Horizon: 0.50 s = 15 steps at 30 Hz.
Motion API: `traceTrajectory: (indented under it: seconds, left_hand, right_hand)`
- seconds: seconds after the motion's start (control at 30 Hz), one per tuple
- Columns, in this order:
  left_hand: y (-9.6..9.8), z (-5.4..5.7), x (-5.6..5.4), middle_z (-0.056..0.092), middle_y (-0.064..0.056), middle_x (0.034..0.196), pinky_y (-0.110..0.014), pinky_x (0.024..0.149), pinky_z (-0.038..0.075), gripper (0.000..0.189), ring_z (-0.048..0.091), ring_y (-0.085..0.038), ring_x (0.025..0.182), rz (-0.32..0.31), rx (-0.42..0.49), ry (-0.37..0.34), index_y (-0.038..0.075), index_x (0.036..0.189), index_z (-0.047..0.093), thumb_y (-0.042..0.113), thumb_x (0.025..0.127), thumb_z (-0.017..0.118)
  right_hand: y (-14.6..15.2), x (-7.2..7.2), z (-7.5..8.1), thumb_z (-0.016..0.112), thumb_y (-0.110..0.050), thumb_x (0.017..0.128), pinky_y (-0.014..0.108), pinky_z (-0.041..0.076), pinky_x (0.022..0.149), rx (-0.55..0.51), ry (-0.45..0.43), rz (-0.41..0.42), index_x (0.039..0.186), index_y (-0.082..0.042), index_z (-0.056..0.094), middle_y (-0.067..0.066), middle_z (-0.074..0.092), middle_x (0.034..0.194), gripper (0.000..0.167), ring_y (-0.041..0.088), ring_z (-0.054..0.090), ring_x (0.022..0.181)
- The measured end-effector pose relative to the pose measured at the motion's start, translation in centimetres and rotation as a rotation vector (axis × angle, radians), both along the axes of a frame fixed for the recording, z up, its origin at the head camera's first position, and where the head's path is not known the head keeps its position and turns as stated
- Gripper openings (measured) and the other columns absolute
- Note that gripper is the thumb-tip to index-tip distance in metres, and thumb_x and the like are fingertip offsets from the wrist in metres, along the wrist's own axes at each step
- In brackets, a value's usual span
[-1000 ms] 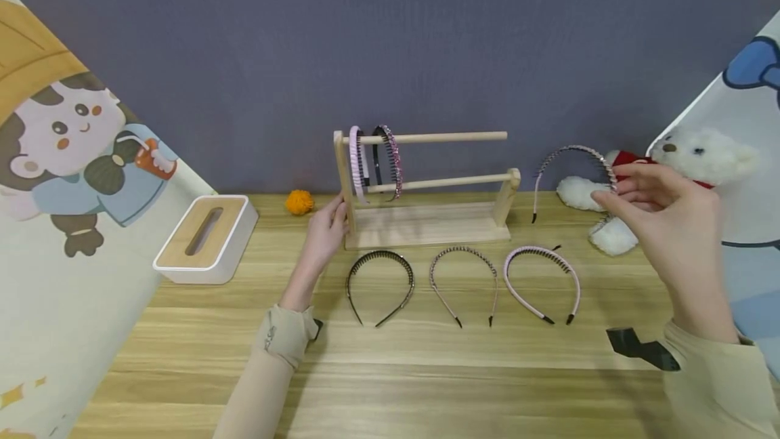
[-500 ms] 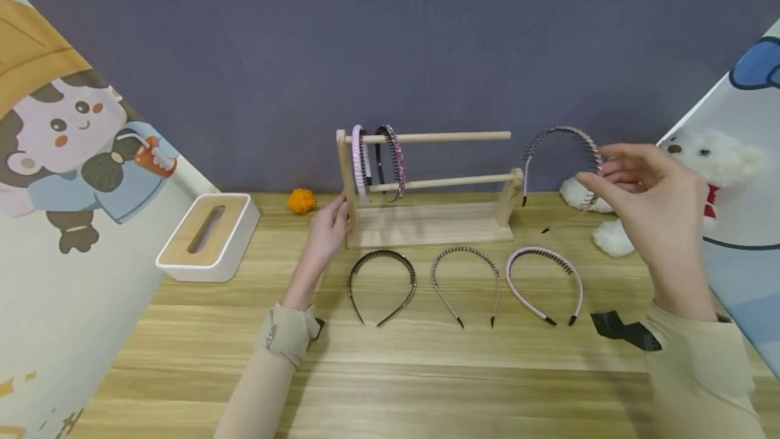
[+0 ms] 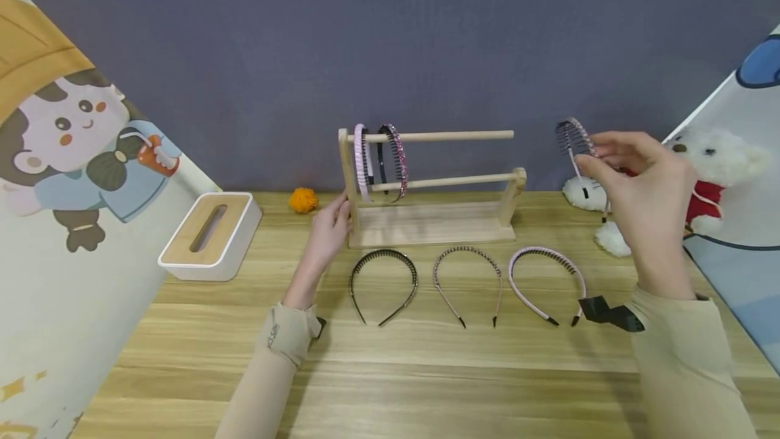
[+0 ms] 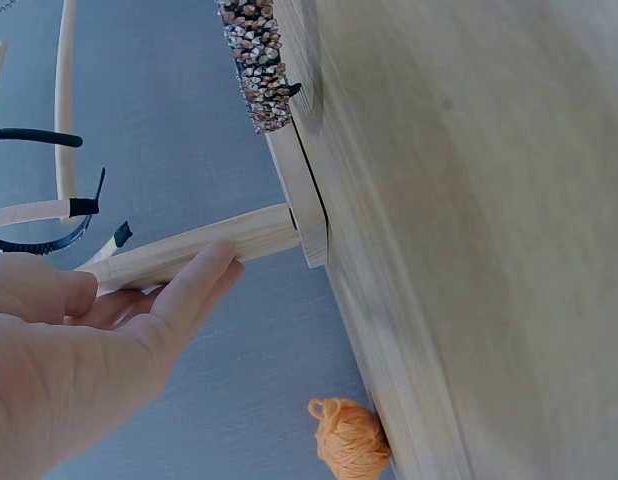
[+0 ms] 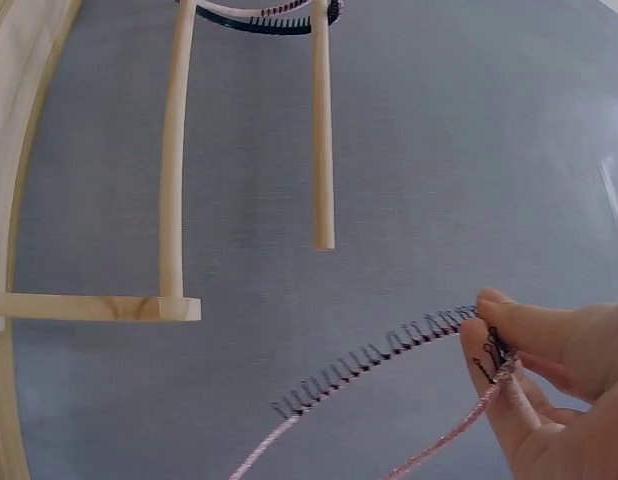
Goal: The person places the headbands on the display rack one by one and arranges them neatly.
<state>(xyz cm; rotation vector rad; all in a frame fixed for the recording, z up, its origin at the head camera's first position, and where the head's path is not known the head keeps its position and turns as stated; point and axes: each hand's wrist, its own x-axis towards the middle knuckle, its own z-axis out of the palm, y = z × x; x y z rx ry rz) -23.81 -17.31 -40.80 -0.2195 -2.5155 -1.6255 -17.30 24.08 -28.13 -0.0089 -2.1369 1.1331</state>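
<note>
My left hand (image 3: 329, 229) grips the left upright (image 4: 199, 248) of a wooden two-bar rack (image 3: 432, 223), thumb and fingers on either side of it. Near that end hang a pink headband (image 3: 361, 164) and a sparkly pink one with dark teeth (image 3: 400, 161). Right of the rack, my right hand (image 3: 648, 185) pinches a thin pinkish toothed headband (image 5: 379, 355) in the air, clear of the bars. On the table below lie a black headband (image 3: 384, 253), a beaded one (image 3: 466, 248) and a pink one (image 3: 513, 281).
A white tissue box with a wooden lid (image 3: 183, 236) stands at left. An orange yarn ball (image 3: 302, 200) sits left of the rack. Behind my right hand is a white plush bear (image 3: 713, 158). The upper bar's right end (image 5: 324, 240) has no upright; a dark wall stands behind.
My right hand has moved left and slightly up with the headband, which has turned from facing me to nearly edge-on. My left hand stays on the upright.
</note>
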Motion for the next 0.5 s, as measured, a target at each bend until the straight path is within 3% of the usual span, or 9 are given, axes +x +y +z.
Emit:
traceTrajectory:
  seconds: [0.23, 0.5]
  left_hand:
    - [0.0, 0.0, 0.0, 0.053, -0.032, 0.152, -0.043, 0.098, 0.063, 0.045, 0.065, -0.046, 0.126, -0.005, -0.005, 0.003, 0.0, 0.161, 0.044, 0.012, 0.118, 0.043]
    - [0.0, 0.1, 0.0, 0.053, -0.031, 0.152, -0.042, 0.099, 0.063, 0.045, 0.064, -0.046, 0.128, -0.013, 0.009, 0.002, 0.0, 0.161, 0.044, 0.011, 0.117, 0.043]
  right_hand:
    - [-0.5, -1.2, -0.1, 0.086, -0.003, 0.091, 0.011, 0.054, 0.072, -0.141, 0.076, 0.049, 0.119, -0.003, 0.081, -0.012, 0.073, 0.092, 0.029, 0.004, 0.069, 0.082]
    - [-1.9, -2.1, -0.3, 0.087, -0.004, 0.091, 0.013, 0.06, 0.085, -0.208, 0.108, 0.099, 0.119, -0.004, 0.081, -0.004, 0.073, 0.093, 0.029, 0.01, 0.071, 0.084]
